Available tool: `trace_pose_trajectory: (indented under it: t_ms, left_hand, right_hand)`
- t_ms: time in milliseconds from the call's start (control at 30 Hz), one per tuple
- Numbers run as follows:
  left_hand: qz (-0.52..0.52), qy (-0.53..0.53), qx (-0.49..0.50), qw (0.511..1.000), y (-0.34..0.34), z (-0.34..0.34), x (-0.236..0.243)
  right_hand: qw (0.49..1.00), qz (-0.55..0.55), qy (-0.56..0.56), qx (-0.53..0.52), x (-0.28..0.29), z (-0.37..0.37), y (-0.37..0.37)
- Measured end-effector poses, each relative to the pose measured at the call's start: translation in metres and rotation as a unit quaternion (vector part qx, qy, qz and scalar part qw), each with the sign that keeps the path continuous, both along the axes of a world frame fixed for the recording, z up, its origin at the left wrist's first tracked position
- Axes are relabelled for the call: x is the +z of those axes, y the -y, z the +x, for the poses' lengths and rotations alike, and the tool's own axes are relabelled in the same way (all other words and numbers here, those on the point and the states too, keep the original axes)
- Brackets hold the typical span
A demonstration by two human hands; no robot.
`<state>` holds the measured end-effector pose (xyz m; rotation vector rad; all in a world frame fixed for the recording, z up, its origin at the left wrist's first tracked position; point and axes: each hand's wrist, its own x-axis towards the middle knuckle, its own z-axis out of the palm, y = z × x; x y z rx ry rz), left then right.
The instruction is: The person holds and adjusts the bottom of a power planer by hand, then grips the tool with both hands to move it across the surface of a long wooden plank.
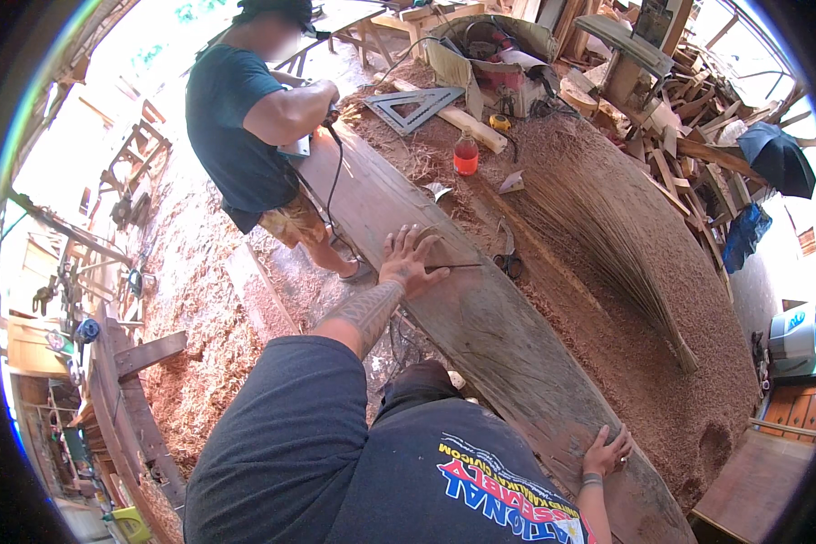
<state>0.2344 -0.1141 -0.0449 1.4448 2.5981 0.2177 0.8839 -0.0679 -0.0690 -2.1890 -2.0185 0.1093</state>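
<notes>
A long wooden board [517, 344] runs diagonally below me. My left hand [410, 263] rests on its upper face with fingers spread, beside a dark line across the wood. My right hand [605, 458] is at the nearer part of the board, fingers bent over its edge. At the far end, a co-worker [231, 127] in a teal shirt holds a power tool [296, 148] on the board, with a black cord hanging from it.
Right of the board are sawdust, a broom of thin sticks [639, 290], a red-filled bottle [465, 156], a set square [408, 107], scissors [508, 265] and a yellow tape measure [499, 121]. A scrap-wood pile [689, 181] stands behind; timber frames [150, 349] stand left.
</notes>
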Motion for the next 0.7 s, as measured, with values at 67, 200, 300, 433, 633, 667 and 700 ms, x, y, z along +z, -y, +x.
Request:
trace_pose_trajectory:
  t_ms: [67, 200, 300, 433, 633, 667, 700]
  left_hand:
    - [-0.003, -0.002, -0.001, 1.000, -0.001, 0.000, 0.001]
    - [-0.004, 0.002, 0.001, 1.000, -0.001, 0.002, 0.004]
    - [0.003, 0.007, 0.003, 1.000, 0.001, 0.001, 0.004]
    - [0.002, 0.007, -0.001, 1.000, 0.000, 0.001, 0.004]
    - [0.001, 0.008, 0.000, 1.000, 0.000, 0.001, 0.003]
    - [0.000, 0.008, 0.000, 1.000, 0.000, 0.001, 0.003]
    - [0.000, 0.008, 0.000, 1.000, 0.000, 0.001, 0.002]
  right_hand:
    - [1.000, 0.006, 0.003, 0.000, -0.001, 0.001, 0.000]
    - [1.000, 0.010, 0.007, 0.003, -0.003, 0.002, 0.000]
    - [1.000, 0.021, 0.003, 0.005, -0.006, 0.004, -0.001]
    - [1.000, 0.004, 0.012, 0.002, -0.010, 0.009, -0.001]
    - [1.000, 0.005, 0.012, -0.004, -0.007, 0.006, 0.000]
    - [1.000, 0.005, 0.018, -0.007, -0.006, 0.005, 0.000]
    - [1.000, 0.005, 0.018, -0.007, -0.005, 0.004, 0.000]
